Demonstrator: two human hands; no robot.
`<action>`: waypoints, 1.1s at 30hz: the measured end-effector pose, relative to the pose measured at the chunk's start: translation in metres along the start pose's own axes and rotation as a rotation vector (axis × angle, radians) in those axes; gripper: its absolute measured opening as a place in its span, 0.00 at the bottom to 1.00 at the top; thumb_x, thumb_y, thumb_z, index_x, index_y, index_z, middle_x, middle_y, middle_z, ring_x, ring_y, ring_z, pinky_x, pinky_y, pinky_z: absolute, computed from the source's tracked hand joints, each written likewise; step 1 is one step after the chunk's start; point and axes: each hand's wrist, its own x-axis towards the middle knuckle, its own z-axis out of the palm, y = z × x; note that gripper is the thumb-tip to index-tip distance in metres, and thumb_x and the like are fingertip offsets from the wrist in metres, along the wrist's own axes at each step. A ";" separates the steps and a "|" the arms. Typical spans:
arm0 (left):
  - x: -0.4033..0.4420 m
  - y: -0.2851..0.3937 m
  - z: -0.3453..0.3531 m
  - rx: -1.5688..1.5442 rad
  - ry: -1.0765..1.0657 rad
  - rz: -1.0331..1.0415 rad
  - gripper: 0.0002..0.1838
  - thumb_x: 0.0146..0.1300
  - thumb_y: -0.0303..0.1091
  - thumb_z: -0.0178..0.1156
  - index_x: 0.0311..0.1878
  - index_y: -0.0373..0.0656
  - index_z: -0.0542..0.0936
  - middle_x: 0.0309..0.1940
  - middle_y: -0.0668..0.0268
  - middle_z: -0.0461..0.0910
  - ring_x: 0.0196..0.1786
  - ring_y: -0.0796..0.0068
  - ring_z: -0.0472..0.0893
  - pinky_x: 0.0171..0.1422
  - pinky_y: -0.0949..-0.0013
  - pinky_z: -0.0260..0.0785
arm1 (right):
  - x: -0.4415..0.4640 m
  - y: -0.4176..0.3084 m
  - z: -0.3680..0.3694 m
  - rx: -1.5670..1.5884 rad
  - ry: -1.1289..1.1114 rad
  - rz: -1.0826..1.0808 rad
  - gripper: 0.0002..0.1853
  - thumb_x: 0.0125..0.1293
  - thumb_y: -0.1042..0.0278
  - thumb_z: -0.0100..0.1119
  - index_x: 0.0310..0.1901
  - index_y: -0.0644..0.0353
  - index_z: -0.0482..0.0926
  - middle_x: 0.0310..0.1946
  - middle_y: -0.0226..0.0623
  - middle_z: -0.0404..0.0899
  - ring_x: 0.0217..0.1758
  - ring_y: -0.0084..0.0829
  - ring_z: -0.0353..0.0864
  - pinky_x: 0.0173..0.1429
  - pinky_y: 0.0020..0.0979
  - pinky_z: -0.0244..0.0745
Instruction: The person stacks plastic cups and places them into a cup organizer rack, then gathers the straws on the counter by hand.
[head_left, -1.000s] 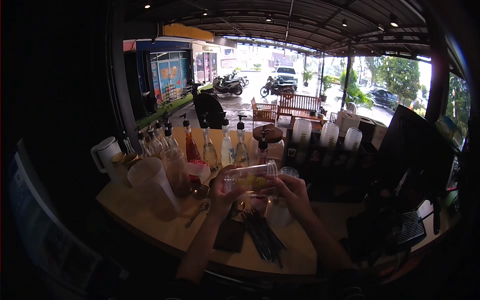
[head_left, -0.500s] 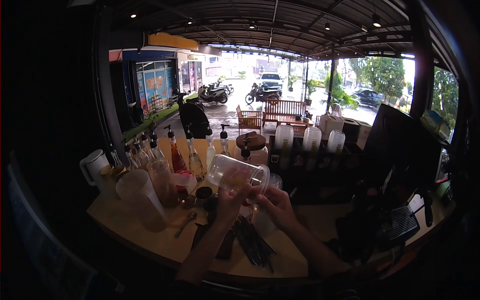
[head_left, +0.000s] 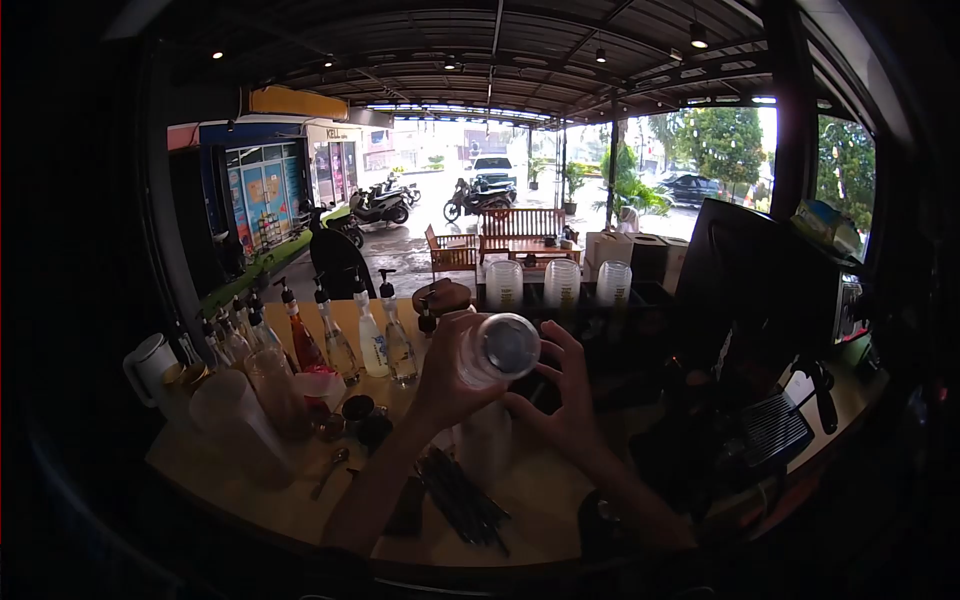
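Note:
A clear plastic cup [head_left: 503, 347] is tilted above the counter, its round end facing me. My left hand [head_left: 447, 375] is wrapped round the cup's left side. My right hand [head_left: 560, 385] is just right of the cup, fingers apart and curved, with nothing in its grasp. Under my hands a translucent container [head_left: 483, 440] stands on the wooden counter [head_left: 540, 520]. Thin black sticks [head_left: 462, 495] lie in a bundle in front of it, and a spoon [head_left: 330, 472] rests to the left.
Several pump bottles [head_left: 340, 340] stand at the back left, near a translucent pitcher [head_left: 235, 420] and a white jug [head_left: 152, 370]. Stacked cups [head_left: 560, 284] stand in a dark holder beyond my hands. A dark machine [head_left: 750, 290] is at the right, by a ridged tray [head_left: 776, 433].
The cup has turned so that its round end faces me. My right hand has come away from it and its fingers have spread. The view has swung to the right.

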 end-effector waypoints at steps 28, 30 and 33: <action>0.044 -0.104 0.028 0.578 -0.565 -0.428 0.42 0.62 0.62 0.43 0.65 0.34 0.59 0.68 0.52 0.55 0.71 0.59 0.55 0.72 0.51 0.45 | 0.215 0.167 0.014 -0.476 -0.276 0.067 0.44 0.34 0.63 0.75 0.58 0.59 0.66 0.52 0.53 0.69 0.60 0.49 0.66 0.61 0.41 0.66; 0.046 -0.101 0.027 0.574 -0.559 -0.427 0.41 0.61 0.63 0.43 0.64 0.33 0.61 0.67 0.51 0.57 0.70 0.58 0.56 0.72 0.56 0.47 | 0.215 0.171 0.015 -0.503 -0.302 0.054 0.43 0.34 0.63 0.75 0.57 0.59 0.67 0.52 0.53 0.69 0.60 0.49 0.65 0.61 0.41 0.66; 0.049 -0.094 0.025 0.553 -0.554 -0.432 0.41 0.61 0.63 0.44 0.64 0.33 0.62 0.66 0.50 0.58 0.69 0.57 0.58 0.72 0.56 0.49 | 0.213 0.174 0.015 -0.500 -0.336 0.037 0.41 0.33 0.63 0.75 0.54 0.59 0.70 0.54 0.54 0.69 0.62 0.50 0.62 0.63 0.42 0.64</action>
